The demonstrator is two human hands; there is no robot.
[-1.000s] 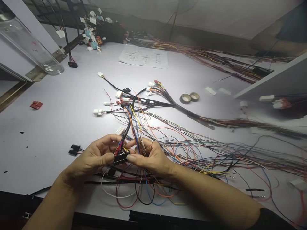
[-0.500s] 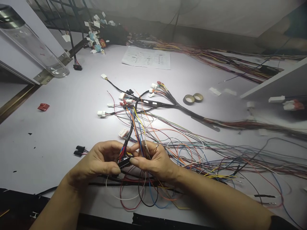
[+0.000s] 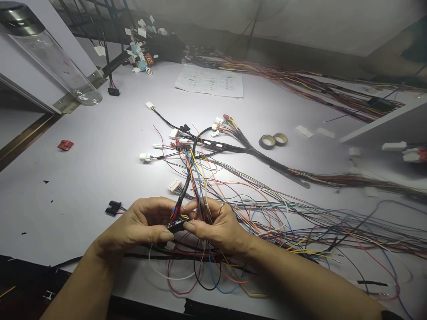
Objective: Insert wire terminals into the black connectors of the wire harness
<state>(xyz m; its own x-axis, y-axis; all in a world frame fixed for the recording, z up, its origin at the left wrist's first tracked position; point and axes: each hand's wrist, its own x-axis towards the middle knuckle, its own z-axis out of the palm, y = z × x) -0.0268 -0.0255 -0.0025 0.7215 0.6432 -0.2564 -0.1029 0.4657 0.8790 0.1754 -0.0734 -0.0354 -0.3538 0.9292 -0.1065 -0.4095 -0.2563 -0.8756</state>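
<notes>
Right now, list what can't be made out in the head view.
All in the head view:
Black connector: partly covered by the thumbs of the left hand and right hand.
Printed sheet: marks too small to read.
Red-and-white connector: blurred, cut off by the right edge.

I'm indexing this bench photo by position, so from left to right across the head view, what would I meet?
Red connector → black twin connector → left hand → black multi-wire connector held by both hands → right hand → tape rolls → white connector housing.
</notes>
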